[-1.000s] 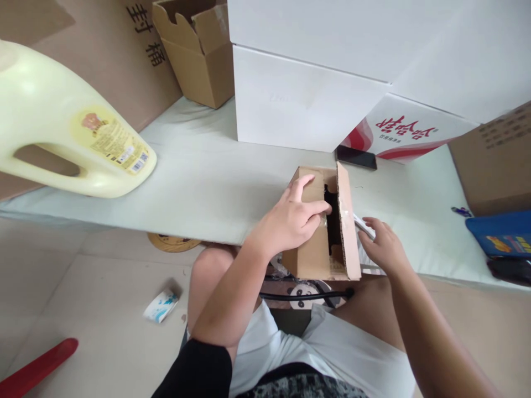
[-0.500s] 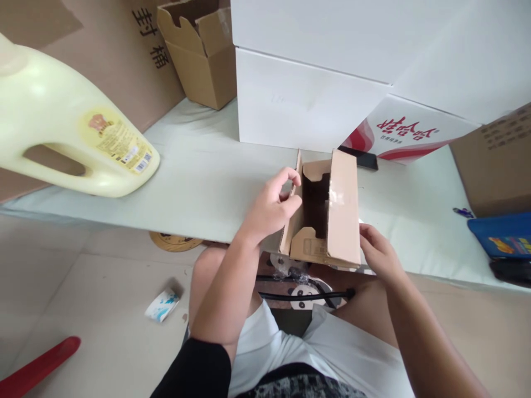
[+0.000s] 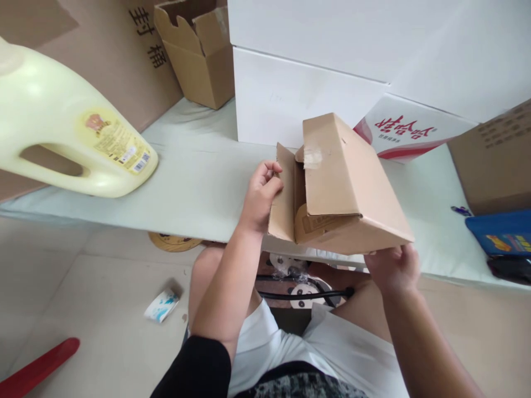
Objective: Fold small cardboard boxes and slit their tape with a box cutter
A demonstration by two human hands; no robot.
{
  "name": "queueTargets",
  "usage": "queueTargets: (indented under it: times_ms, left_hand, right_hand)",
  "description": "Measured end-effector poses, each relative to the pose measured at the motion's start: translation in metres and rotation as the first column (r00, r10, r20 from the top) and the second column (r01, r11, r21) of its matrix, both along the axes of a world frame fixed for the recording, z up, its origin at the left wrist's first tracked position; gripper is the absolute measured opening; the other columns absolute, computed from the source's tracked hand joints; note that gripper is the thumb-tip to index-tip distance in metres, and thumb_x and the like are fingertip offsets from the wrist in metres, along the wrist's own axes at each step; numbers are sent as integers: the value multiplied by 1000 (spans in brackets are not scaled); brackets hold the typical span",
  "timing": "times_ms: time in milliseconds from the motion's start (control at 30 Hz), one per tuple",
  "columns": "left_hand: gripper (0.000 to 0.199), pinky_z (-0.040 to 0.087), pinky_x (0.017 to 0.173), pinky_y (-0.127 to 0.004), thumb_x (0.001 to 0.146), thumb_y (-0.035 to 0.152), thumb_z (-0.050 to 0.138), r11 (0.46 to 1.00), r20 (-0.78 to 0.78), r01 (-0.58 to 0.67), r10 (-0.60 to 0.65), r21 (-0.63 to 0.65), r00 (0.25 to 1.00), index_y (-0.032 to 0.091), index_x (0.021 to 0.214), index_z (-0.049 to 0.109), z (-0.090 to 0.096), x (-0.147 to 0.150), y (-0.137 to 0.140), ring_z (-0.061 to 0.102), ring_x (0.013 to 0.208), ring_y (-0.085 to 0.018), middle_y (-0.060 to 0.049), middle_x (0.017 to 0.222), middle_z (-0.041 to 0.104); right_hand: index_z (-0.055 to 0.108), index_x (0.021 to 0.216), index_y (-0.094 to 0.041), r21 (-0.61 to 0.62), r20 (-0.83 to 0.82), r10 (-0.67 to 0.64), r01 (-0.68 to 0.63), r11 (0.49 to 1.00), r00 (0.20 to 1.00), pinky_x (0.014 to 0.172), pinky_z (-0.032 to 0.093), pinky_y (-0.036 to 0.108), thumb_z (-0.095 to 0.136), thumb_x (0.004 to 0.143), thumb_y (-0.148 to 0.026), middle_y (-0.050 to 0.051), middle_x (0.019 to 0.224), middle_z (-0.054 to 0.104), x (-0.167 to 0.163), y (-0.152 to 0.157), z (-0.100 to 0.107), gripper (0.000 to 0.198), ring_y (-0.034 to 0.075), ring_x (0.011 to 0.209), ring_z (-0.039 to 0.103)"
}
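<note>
A brown cardboard box [image 3: 373, 182] is tilted over to the left between my hands, above the pale cloth surface, its opening facing left. My left hand [image 3: 261, 196] pinches the edge of the box's left flap. Under the lower right corner my right hand [image 3: 394, 268] grips the box, its fingers partly hidden beneath it. The upper flap, with a piece of clear tape on it, covers most of the opening, so little of the inside shows.
White boxes [image 3: 307, 94] stand behind, one with red lettering. A yellow jug [image 3: 83, 127] is on the left and an open cardboard box [image 3: 199, 61] at the back. On the right lie a blue pouch [image 3: 501, 235] and a small purple item [image 3: 461, 211].
The cardboard box has been lifted and tipped leftward, so its right side now shows. My right hand has moved from beside the box to under its lower corner. My left hand shifted slightly left.
</note>
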State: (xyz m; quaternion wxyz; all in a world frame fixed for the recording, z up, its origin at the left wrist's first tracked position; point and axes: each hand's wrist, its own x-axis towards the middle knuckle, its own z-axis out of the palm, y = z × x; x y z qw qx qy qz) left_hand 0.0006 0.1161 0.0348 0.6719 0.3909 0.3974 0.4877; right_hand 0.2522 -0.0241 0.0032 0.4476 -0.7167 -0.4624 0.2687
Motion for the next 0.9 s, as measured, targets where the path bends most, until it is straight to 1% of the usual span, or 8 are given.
queueTargets:
  times_ms: [133, 300, 433, 533, 633, 733, 833, 900]
  left_hand:
    - [19, 46, 64, -26, 74, 14, 48, 1000, -29, -17, 18, 16, 999, 25, 89, 42, -1, 0, -1, 51, 67, -13, 1, 85, 52]
    - [18, 46, 66, -26, 75, 15, 48, 993, -145, -31, 48, 117, 988, 26, 89, 43, -3, 0, -2, 51, 74, -14, 0, 88, 53]
    - [18, 45, 65, -25, 75, 12, 49, 994, -67, -35, 42, 102, 997, 24, 89, 46, -5, 1, -2, 49, 71, -13, 0, 87, 52]
    - [19, 43, 62, -23, 74, 11, 51, 996, 10, -47, 46, 78, 999, 24, 88, 46, -5, 2, -3, 46, 67, -11, 1, 87, 50]
    - [20, 39, 57, -22, 75, 12, 53, 996, 23, -48, 46, 81, 999, 24, 89, 46, -5, 1, -3, 44, 62, -9, 2, 85, 49]
    - [22, 43, 59, -23, 79, 15, 58, 987, -27, 27, -23, 157, 999, 26, 95, 48, -8, -2, -4, 49, 64, -10, 1, 90, 53]
    - [34, 49, 66, -24, 78, 12, 61, 959, -133, 151, -122, 241, 984, 28, 107, 52, -16, -7, -4, 56, 73, -11, -1, 114, 60]
    - [45, 54, 76, -28, 76, 9, 61, 933, -205, 229, -175, 277, 963, 29, 116, 53, -23, -9, -1, 62, 86, -14, -2, 131, 60]
  right_hand:
    - [64, 133, -24, 69, -278, -51, 72, 995, 959, 93, 55, 52, 18, 84, -78, 16, 107, 71, -16, 1, 12, 87, 38, 119, 65]
    - [58, 140, -28, 86, -188, 2, 15, 996, 982, 96, 54, 54, 24, 78, -87, 16, 122, 69, -20, 1, 16, 92, 38, 122, 64]
    - [60, 136, -30, 143, -225, 14, 19, 990, 974, 101, 52, 56, 49, 73, -87, 15, 132, 67, -18, 5, 12, 86, 38, 129, 61]
    - [70, 118, -30, 216, -334, -3, 80, 973, 942, 107, 49, 54, 69, 69, -79, 11, 128, 70, -18, 10, 8, 69, 36, 131, 60]
    - [73, 100, -29, 287, -468, -62, 218, 933, 882, 114, 46, 44, 86, 62, -62, 4, 120, 74, -18, 13, 6, 53, 28, 130, 61]
    - [73, 99, -27, 250, -637, -99, 327, 911, 764, 111, 49, 38, 88, 56, -60, 1, 117, 75, -18, 13, 9, 56, 25, 130, 61]
    - [72, 101, -24, 202, -733, -170, 449, 870, 659, 99, 57, 43, 74, 65, -64, 3, 109, 76, -16, 12, 12, 54, 29, 122, 65]
    - [72, 99, -22, 156, -740, -242, 511, 845, 627, 89, 60, 44, 65, 72, -57, 5, 101, 76, -13, 11, 12, 45, 30, 111, 69]
